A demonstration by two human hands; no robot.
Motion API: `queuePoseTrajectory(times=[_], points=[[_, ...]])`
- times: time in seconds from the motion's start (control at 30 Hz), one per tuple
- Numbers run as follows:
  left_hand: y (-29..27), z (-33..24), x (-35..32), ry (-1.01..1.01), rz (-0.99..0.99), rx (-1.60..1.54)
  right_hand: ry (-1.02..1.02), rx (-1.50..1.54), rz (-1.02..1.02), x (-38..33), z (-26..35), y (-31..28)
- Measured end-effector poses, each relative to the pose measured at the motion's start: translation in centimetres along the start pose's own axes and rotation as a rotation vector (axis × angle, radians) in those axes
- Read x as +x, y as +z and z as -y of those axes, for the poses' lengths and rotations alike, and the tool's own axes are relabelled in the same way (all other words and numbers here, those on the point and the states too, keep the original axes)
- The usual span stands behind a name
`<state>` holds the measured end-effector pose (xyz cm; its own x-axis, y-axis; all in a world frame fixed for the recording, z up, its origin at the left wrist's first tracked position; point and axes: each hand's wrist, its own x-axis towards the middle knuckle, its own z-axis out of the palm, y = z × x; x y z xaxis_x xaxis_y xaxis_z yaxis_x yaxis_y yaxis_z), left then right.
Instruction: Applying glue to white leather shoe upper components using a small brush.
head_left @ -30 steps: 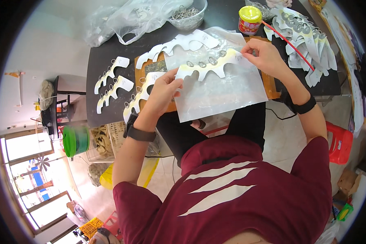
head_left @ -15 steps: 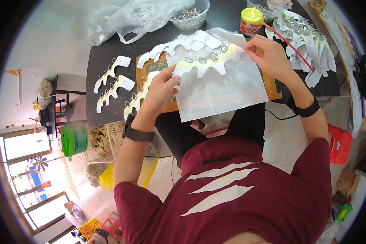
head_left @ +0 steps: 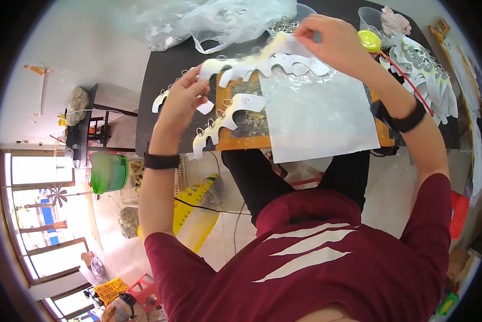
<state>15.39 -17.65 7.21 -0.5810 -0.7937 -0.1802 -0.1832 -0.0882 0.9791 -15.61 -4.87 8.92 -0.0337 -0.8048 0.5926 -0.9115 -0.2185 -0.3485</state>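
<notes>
Both my hands hold up one long white scalloped card strip (head_left: 262, 58) with metal rings along its edge. My left hand (head_left: 183, 96) pinches its left end and my right hand (head_left: 327, 33) pinches its right end above the black table (head_left: 144, 129). Under the strip lie a clear plastic sheet (head_left: 321, 115) and an orange-framed board (head_left: 246, 140). A second ringed white strip (head_left: 225, 121) rests on the board near my left hand.
A stack of similar white strips (head_left: 423, 70) and a red stick (head_left: 410, 83) lie at the right. A yellow-lidded jar (head_left: 368, 40), a bowl of metal rings (head_left: 286, 22) and crumpled clear bags (head_left: 214, 21) sit at the back. A green bucket (head_left: 108, 173) stands on the floor at the left.
Both hands have lifted the scalloped strip off the plastic sheet and carried it up and away from me. My view has tilted, so the table sits nearer the frame's middle.
</notes>
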Motion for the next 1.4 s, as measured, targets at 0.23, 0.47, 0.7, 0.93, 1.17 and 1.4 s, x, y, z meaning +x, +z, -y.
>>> queuePoseTrajectory(times=[0.23,0.47,0.7,0.93,1.17,1.4], points=[[-10.3,0.7,7.3,0.042,-0.041,0.073,0.145,0.036,0.11,8.2,1.4,11.9],[-16.2,5.0,13.5,0.024,-0.202,0.118,0.257,-0.056,0.189,12.2,2.1,19.9],[-16.7,7.0,14.2,-0.126,-0.324,0.373,0.16,-0.265,0.371,12.1,1.0,21.0],[-11.2,4.0,11.8,0.341,-0.3,0.9,-0.015,-0.171,0.299,8.6,0.9,10.1],[-1.4,4.1,10.9,0.204,0.053,1.012,0.55,0.014,0.674,0.6,-5.8,4.5],[1.0,5.0,12.2,0.182,0.048,1.126,0.59,-0.215,0.595,-1.4,-7.6,6.5]])
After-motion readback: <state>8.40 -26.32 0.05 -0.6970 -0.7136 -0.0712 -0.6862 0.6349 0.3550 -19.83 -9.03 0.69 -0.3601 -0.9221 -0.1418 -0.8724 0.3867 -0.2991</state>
